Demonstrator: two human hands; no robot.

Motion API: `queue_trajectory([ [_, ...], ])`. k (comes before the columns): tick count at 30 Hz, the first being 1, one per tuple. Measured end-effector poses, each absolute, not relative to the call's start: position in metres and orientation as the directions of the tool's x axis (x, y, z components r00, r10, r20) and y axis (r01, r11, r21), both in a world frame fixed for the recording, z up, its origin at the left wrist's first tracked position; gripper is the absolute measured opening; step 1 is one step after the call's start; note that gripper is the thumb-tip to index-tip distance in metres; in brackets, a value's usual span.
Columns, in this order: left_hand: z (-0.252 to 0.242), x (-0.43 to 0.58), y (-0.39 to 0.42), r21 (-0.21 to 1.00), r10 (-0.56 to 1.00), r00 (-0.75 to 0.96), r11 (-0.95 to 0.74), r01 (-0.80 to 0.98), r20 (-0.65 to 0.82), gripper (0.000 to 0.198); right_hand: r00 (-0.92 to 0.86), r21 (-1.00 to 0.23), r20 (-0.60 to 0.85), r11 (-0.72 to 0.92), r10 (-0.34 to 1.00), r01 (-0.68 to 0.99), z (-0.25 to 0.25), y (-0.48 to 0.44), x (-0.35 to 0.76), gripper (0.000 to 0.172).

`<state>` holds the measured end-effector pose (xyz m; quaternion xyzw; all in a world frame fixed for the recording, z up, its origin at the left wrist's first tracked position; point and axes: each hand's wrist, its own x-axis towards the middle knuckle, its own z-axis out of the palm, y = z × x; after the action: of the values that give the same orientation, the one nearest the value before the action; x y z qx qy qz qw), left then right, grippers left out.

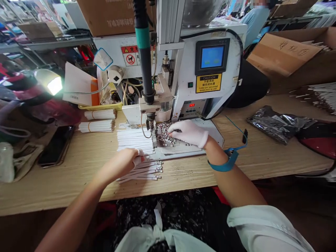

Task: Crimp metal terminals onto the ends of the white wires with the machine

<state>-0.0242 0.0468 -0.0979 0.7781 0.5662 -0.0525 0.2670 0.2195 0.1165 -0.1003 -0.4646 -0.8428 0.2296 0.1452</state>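
My left hand (123,163) is closed in a pinch on a thin white cable from the loose pile of white cables (143,171) at the bench's front edge. A row of white cables (133,140) lies side by side just beyond it, under the soldering head (150,120). My right hand (189,133) wears a white glove and rests on a heap of small connector pieces (164,132) on the machine's plate, fingers curled and pinching among them. A blue wrist strap (226,163) circles my right wrist.
The white soldering machine (210,70) with a blue screen stands behind. Bundled white cables (98,120), a lit lamp (52,83) and a black phone (56,145) lie left. A dark plastic bag (278,124) and cardboard boxes (286,52) sit right. Another person is seated far back.
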Motion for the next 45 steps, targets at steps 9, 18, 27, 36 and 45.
queue_trajectory([
  [9, -0.100, -0.033, 0.070, 0.553, 0.879, 0.411, -0.222, 0.803, -0.243, 0.032, -0.507, -0.441, 0.021, 0.463, 0.861, 0.769, -0.121, 0.124, 0.198, 0.019],
  [18, -0.080, -0.026, 0.094, 0.719, 0.851, 0.412, -0.059, 0.692, -0.327, 0.030, -0.655, -0.478, -0.014, 0.571, 0.755, 0.667, -0.118, 0.122, 0.209, 0.018],
  [27, -0.096, -0.021, 0.093, 0.820, 0.865, 0.426, -0.031, 0.571, -0.264, 0.030, -0.585, -0.288, -0.066, 0.546, 0.808, 0.787, -0.109, 0.112, 0.200, 0.021],
  [36, -0.096, -0.021, 0.095, 0.827, 0.901, 0.324, 0.064, 0.558, -0.288, 0.028, -0.399, -0.968, -0.231, -0.167, 0.887, 0.188, -0.110, 0.115, 0.189, 0.005],
  [45, -0.102, -0.021, 0.101, 0.827, 0.904, 0.355, -0.001, 0.563, -0.240, 0.025, -0.427, -0.949, -0.299, -0.311, 0.854, 0.043, -0.116, 0.112, 0.170, 0.013],
])
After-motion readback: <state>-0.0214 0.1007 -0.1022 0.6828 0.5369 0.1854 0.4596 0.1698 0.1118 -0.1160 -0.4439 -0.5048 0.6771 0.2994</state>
